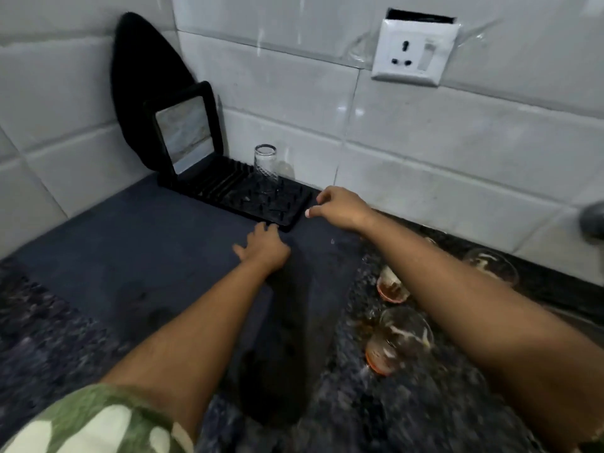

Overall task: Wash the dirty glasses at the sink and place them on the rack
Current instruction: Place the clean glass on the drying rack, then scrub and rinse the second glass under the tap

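A black drying rack [287, 204] with short pegs lies on a dark mat by the wall corner. One clear glass [265, 168] stands upside down on it. My left hand [264, 246] rests fingers apart at the rack's near edge, touching it. My right hand [340, 206] hovers at the rack's right corner, fingers loosely curled, holding nothing. Three dirty glasses with brown residue stand on the counter to the right: one [392, 286] beside my right forearm, one [400, 338] nearer me, one [492, 266] behind the arm.
A dark blue mat [147, 256] covers the speckled granite counter [49, 338]. A black-framed mirror [184, 132] leans upright at the rack's left end against a black oval board [140, 67]. A white wall socket [413, 52] sits on the tiled wall. A grey blurred object [593, 217] shows at the right edge.
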